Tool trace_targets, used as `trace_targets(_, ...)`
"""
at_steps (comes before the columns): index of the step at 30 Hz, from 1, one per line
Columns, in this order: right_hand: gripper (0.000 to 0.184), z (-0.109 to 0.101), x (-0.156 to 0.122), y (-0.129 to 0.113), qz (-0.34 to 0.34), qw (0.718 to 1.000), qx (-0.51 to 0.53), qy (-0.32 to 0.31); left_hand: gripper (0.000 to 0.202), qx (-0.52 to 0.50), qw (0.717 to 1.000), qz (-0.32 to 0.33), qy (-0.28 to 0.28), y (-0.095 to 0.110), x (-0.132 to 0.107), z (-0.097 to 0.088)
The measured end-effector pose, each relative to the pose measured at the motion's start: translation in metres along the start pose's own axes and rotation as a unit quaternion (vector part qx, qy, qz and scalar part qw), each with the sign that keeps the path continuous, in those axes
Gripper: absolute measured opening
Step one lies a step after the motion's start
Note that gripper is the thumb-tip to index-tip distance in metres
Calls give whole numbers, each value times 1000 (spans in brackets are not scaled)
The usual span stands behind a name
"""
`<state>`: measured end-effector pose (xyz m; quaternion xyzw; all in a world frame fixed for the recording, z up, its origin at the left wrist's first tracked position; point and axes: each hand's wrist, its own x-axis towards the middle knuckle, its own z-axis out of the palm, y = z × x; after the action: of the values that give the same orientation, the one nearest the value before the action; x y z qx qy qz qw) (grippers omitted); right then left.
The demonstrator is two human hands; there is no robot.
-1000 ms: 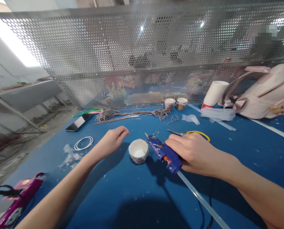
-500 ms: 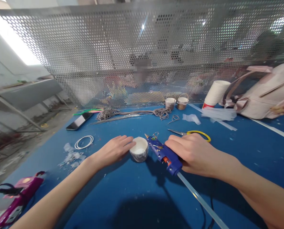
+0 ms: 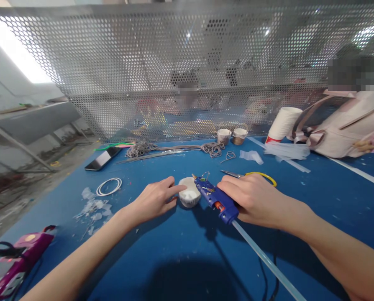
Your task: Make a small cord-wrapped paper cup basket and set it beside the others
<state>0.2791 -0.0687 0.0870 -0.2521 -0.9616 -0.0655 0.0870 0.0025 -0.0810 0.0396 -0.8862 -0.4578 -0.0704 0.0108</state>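
The left hand (image 3: 156,197) laid its index finger over the rim of a small, round, white-lined cup (image 3: 190,202) on the blue tabletop (image 3: 121,267); whether it gripped, I cannot tell. The right hand (image 3: 252,194) grasped a blue glue gun (image 3: 209,194) holding a translucent stick (image 3: 262,254), its tip by the cup. Behind stood two white-rimmed brownish cups (image 3: 224,139) and nested white paper cups (image 3: 283,123).

Extends the left forearm (image 3: 94,244) from the near left, with the left hand (image 3: 157,196) turned back-upward, its index finger (image 3: 177,189) pointing right and its thumb (image 3: 171,205) parted on the near side. Holds the right hand (image 3: 252,194) tightly curled, slanting the right forearm (image 3: 325,238) toward the near right (bare, like the other).
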Motion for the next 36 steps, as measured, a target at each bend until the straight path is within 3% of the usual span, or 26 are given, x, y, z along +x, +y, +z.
trace_targets(3,10,0,0,4,18,1000,7,1,42,-85,995,-36,31,1,0,-6)
trace_targets(7,10,-1,2,7,38,999,16,-10,32,-199,967,-124,102,-4,7,-11)
trace_targets(12,8,1,11,6,45,998,16,-47,28,-317,915,-231,93,-7,25,-3)
trace_targets(25,13,-5,37,0,-63,988,-52,-134,18,-506,812,-274,95,1,35,9)
trace_targets(28,14,-4,39,0,-78,985,-60,-139,21,-508,809,-276,105,2,37,11)
trace_targets(36,12,-8,41,1,-80,984,-89,-136,9,-423,854,-264,147,4,38,17)
